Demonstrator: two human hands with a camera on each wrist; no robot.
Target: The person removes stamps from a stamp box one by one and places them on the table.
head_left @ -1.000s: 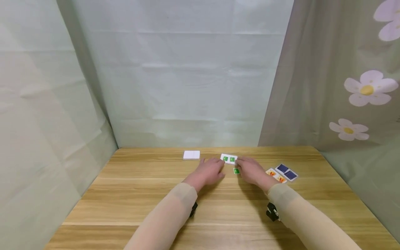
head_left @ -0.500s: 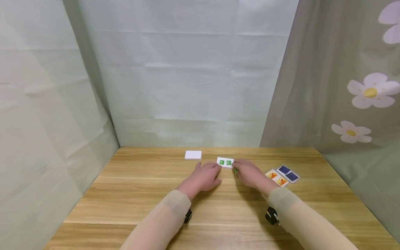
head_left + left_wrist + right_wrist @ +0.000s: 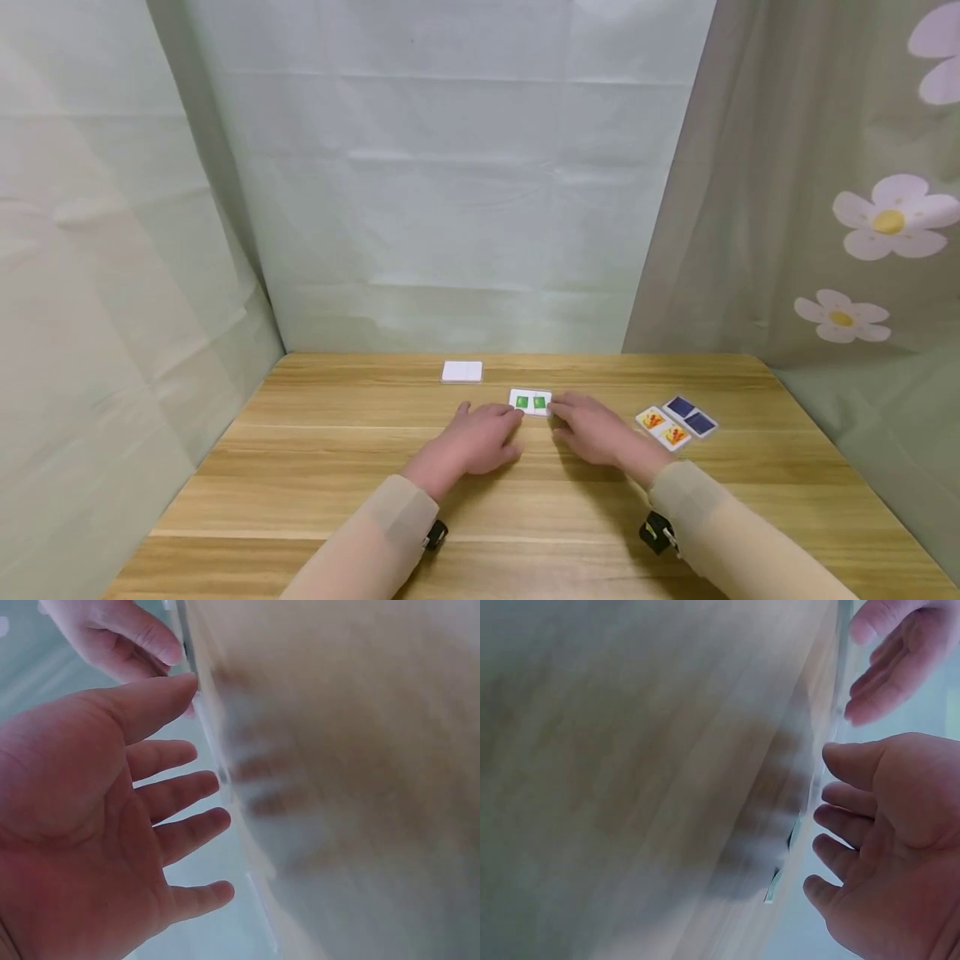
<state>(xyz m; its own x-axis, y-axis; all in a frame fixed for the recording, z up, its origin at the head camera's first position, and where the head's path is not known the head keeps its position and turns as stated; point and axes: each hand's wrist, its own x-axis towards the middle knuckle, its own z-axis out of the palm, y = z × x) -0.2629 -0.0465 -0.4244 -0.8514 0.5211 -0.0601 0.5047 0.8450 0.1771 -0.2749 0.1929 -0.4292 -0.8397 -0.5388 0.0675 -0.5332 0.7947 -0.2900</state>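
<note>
A white card with two green squares (image 3: 530, 403) lies on the wooden table between both hands in the head view. My left hand (image 3: 480, 437) has its fingertips at the card's lower left corner, fingers extended and spread. Opposite it, my right hand (image 3: 592, 429) reaches the card's right edge with its fingertips, the fingers loosely bent. The left wrist view shows the left palm (image 3: 82, 817) with nothing gripped. Nor does the right palm (image 3: 907, 840) grip anything in the right wrist view. I cannot see the small green card, which may be under the right hand.
A blank white card (image 3: 462, 372) lies near the table's back edge. Right of the right hand are an orange-patterned card (image 3: 663, 427) and a card with two dark blue squares (image 3: 691, 417), side by side. Pale curtains (image 3: 450, 208) enclose the table (image 3: 315, 483).
The card with green squares has slid toward the person and slightly left, both hands moving with it. The small green card beside the right hand has gone from sight.
</note>
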